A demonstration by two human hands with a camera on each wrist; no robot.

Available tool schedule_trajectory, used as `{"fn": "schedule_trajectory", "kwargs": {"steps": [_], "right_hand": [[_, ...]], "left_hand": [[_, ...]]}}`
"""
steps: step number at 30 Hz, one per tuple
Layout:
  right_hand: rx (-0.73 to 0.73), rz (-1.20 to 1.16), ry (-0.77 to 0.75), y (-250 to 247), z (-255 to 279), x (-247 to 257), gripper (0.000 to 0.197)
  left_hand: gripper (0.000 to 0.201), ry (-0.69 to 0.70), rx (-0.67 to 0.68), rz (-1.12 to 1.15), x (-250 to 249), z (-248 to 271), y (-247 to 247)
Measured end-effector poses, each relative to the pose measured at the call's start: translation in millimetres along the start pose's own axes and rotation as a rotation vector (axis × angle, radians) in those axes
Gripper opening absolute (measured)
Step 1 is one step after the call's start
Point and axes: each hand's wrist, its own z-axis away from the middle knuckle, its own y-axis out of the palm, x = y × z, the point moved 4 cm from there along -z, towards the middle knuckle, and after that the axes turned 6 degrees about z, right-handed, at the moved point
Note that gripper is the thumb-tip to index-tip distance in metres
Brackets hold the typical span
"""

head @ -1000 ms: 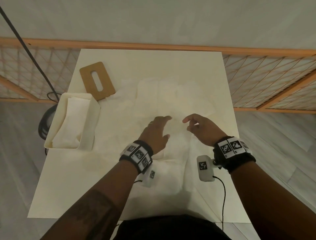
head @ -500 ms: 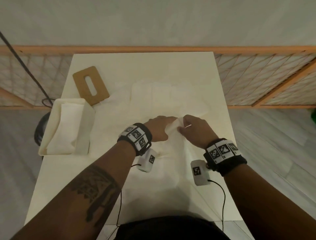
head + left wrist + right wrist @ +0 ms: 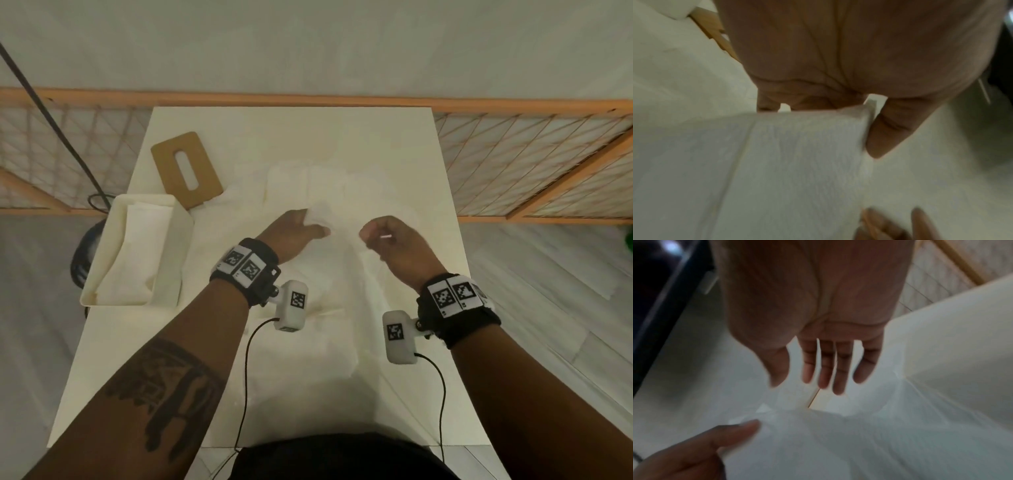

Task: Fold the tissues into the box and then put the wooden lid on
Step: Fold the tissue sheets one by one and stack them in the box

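Head view first: both hands are out over the middle of the pale surface (image 3: 342,137), well apart from each other. The left hand (image 3: 291,233) pinches a raised corner of a white tissue (image 3: 320,214) between thumb and fingers. The right hand (image 3: 394,245) is curled, with a thin sliver of white showing at its fingers; whether it grips the sheet here, I cannot tell. More tissues (image 3: 335,181) lie spread flat across the surface under and beyond the hands. Off to the left sits the white box (image 3: 171,260), open on top, a folded tissue already lying inside. Just beyond it, the wooden lid (image 3: 186,169) lies flat on the surface, slot up, not on the box.

Left wrist view: the thumb (image 3: 890,129) presses against the edge of the lifted tissue (image 3: 777,154), the other fingers tucked behind the sheet. Fingertips of the other hand show blurred at the bottom edge. A strip of the wooden lid (image 3: 713,30) peeks in at upper left.

Right wrist view: blurred, but the fingers (image 3: 838,369) hang loose and spread, nothing between them. The tissue (image 3: 859,443) rises in a peak below, and the left hand (image 3: 694,451) pinches its top corner.
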Motion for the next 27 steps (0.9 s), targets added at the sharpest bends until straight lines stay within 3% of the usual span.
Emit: {"fn": "schedule_trajectory", "kwargs": {"steps": [2, 4, 7, 10, 13, 15, 18, 20, 23, 26, 27], "right_hand": [[0.174, -0.016, 0.092, 14.5, 2.5, -7.2, 0.054], [0.284, -0.027, 0.087, 29.6, 7.1, -7.3, 0.066], [0.256, -0.160, 0.035, 42.4, 13.3, 5.3, 0.048], [0.099, -0.238, -0.033, 40.6, 14.5, 21.3, 0.034], [0.115, -0.365, -0.042, 39.1, 18.1, 35.6, 0.023], [0.170, -0.522, -0.011, 36.5, 20.8, 45.4, 0.011], [0.230, -0.717, 0.021, 32.3, 21.7, 56.1, 0.030], [0.226, -0.749, 0.033, 27.7, 21.0, 61.3, 0.031], [0.202, -0.738, 0.064, 20.5, 19.4, 62.2, 0.028], [0.162, -0.678, 0.063, 14.0, 18.1, 53.2, 0.029], [0.147, -0.620, 0.057, 11.5, 18.7, 49.8, 0.028]], "left_hand": [[0.032, -0.046, -0.106, 0.292, -5.9, 8.8, -11.6], [0.039, -0.087, -0.172, 0.539, -5.0, 16.2, -17.4], [0.035, -0.111, -0.193, 0.794, -4.1, 29.9, -20.0], [0.057, -0.102, -0.192, 0.932, 4.0, 40.0, -20.4], [0.060, -0.077, -0.209, 0.926, 12.2, 49.3, -21.3], [0.063, -0.088, -0.148, 0.895, 18.3, 54.5, -23.3], [0.082, -0.146, 0.022, 1.104, 31.1, 63.0, -16.0], [0.086, -0.150, 0.090, 1.214, 38.1, 67.2, -5.4], [0.071, -0.085, 0.128, 1.276, 39.2, 77.4, 11.1], [0.019, 0.058, -0.022, 1.243, 38.7, 83.7, 7.2], [0.011, 0.074, -0.093, 1.193, 38.9, 86.1, 1.3]]}}
